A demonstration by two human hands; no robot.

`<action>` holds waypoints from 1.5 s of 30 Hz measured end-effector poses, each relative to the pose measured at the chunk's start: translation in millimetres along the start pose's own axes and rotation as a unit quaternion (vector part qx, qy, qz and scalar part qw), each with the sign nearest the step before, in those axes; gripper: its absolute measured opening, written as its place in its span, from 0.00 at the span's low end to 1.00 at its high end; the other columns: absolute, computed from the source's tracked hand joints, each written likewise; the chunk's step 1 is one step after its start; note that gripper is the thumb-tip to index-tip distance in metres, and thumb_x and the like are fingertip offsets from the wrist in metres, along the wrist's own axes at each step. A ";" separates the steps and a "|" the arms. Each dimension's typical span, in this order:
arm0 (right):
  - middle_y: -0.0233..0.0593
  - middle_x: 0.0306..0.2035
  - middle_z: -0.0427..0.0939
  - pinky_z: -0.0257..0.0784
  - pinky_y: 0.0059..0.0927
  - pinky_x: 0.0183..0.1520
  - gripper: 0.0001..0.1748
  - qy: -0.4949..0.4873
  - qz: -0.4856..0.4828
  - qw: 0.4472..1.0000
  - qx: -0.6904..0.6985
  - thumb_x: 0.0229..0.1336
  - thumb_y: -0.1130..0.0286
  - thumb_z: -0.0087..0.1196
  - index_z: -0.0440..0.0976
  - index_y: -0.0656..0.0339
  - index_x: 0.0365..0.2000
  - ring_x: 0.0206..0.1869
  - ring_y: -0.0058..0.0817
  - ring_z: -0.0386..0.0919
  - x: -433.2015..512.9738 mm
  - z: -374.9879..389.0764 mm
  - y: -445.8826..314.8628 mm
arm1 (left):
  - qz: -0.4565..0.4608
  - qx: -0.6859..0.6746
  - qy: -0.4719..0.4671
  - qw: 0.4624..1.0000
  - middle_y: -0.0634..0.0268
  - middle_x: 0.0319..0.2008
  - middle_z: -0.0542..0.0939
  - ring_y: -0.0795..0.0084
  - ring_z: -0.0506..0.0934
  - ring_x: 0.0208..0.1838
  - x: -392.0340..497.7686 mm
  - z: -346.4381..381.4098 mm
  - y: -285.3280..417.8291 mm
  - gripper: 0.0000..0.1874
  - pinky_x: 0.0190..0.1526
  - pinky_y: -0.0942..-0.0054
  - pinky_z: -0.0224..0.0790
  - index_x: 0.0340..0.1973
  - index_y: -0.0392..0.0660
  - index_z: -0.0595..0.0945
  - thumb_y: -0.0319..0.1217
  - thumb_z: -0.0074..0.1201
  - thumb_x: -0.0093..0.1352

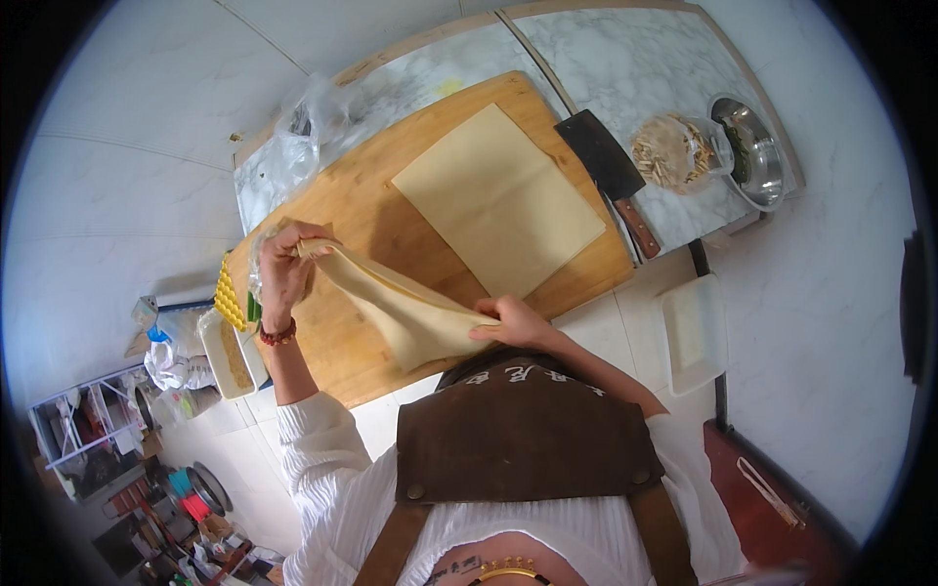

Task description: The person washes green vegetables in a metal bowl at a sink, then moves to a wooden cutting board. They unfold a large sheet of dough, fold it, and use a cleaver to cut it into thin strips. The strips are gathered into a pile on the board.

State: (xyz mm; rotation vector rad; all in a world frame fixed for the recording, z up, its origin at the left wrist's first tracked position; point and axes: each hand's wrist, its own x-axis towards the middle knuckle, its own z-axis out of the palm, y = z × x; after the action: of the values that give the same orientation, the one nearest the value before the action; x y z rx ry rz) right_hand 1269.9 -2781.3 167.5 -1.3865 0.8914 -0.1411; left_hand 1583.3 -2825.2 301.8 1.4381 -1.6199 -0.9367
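Note:
My left hand [286, 267] pinches one end of a thin, pale yellow sheet [414, 315] of what looks like tofu skin. My right hand [516, 322] grips its other end close to my apron. Between them the sheet hangs folded and slack over the near part of a wooden cutting board [352, 194]. Flat on that board, beyond my right hand, lies a squarish pale sheet [506, 198] of the same kind; whether it is one layer or several I cannot tell. Past the board's right edge rests a cleaver [601, 154] with a dark blade and a wooden handle.
On the marble-patterned counter [615, 58] stand a clear bag of brown strips [663, 157] and a steel bowl [766, 172] holding something green. Crumpled clear plastic [293, 157] lies behind the board. White containers flank it, one left [209, 340], one right [692, 337].

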 end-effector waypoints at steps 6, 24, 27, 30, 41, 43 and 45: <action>0.38 0.40 0.80 0.73 0.25 0.42 0.23 0.246 -0.042 0.903 0.350 0.50 0.65 0.62 0.75 0.69 0.44 0.40 0.24 0.78 -36.8 -80.4 15.7 | 0.026 0.161 0.028 0.986 0.58 0.26 0.80 0.72 0.78 0.31 148.4 66.9 -21.6 0.19 0.34 0.73 0.70 0.37 0.38 0.80 0.43 0.60 0.63; 0.40 0.38 0.76 0.76 0.24 0.34 0.26 0.440 -0.008 0.828 0.348 0.52 0.77 0.60 0.60 0.67 0.50 0.39 0.25 0.78 -10.5 -44.4 45.0 | -0.063 0.301 -0.200 0.930 0.58 0.29 0.79 0.64 0.76 0.34 170.9 116.3 -136.3 0.28 0.36 0.67 0.67 0.38 0.38 0.77 0.46 0.68 0.50; 0.41 0.38 0.76 0.75 0.22 0.32 0.25 0.415 -0.022 0.850 0.324 0.50 0.79 0.60 0.61 0.68 0.48 0.36 0.25 0.78 -6.6 -47.2 56.5 | -0.067 0.262 -0.153 0.951 0.59 0.25 0.77 0.68 0.73 0.30 165.4 110.0 -154.7 0.23 0.33 0.68 0.65 0.31 0.38 0.77 0.43 0.67 0.52; 0.39 0.34 0.77 0.74 0.21 0.30 0.21 0.440 -0.037 0.832 0.337 0.49 0.79 0.60 0.65 0.68 0.44 0.32 0.23 0.78 -5.6 -45.1 62.3 | -0.071 0.233 -0.125 0.962 0.62 0.19 0.72 0.74 0.68 0.25 162.0 112.0 -153.4 0.19 0.28 0.70 0.61 0.26 0.36 0.75 0.39 0.66 0.54; 0.37 0.29 0.79 0.71 0.20 0.25 0.19 0.477 0.000 0.826 0.301 0.46 0.76 0.62 0.70 0.70 0.40 0.27 0.20 0.77 -0.2 -26.3 60.0 | -0.071 0.293 -0.084 0.950 0.53 0.33 0.81 0.56 0.79 0.37 155.2 114.2 -156.3 0.22 0.39 0.62 0.70 0.35 0.39 0.79 0.40 0.66 0.53; 0.38 0.29 0.79 0.72 0.21 0.27 0.19 0.489 0.008 0.830 0.266 0.47 0.75 0.62 0.70 0.70 0.40 0.27 0.21 0.77 -3.1 -27.4 62.4 | -0.049 0.295 -0.065 0.952 0.53 0.34 0.81 0.56 0.79 0.39 152.0 116.1 -155.6 0.22 0.41 0.62 0.70 0.37 0.39 0.79 0.41 0.66 0.53; 0.38 0.29 0.79 0.73 0.23 0.30 0.19 0.498 0.039 0.842 0.206 0.48 0.74 0.62 0.70 0.70 0.40 0.28 0.22 0.77 -9.4 -28.9 72.4 | -0.033 0.302 -0.058 0.951 0.53 0.35 0.81 0.56 0.78 0.41 151.8 116.5 -156.2 0.24 0.43 0.62 0.70 0.38 0.40 0.79 0.42 0.66 0.52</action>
State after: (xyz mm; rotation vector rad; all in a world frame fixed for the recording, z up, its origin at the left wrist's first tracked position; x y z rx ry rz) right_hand 1216.5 -2781.9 109.9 -0.8056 1.6479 -1.0038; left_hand 1535.5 -2986.9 121.3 1.8759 -2.0701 -0.5839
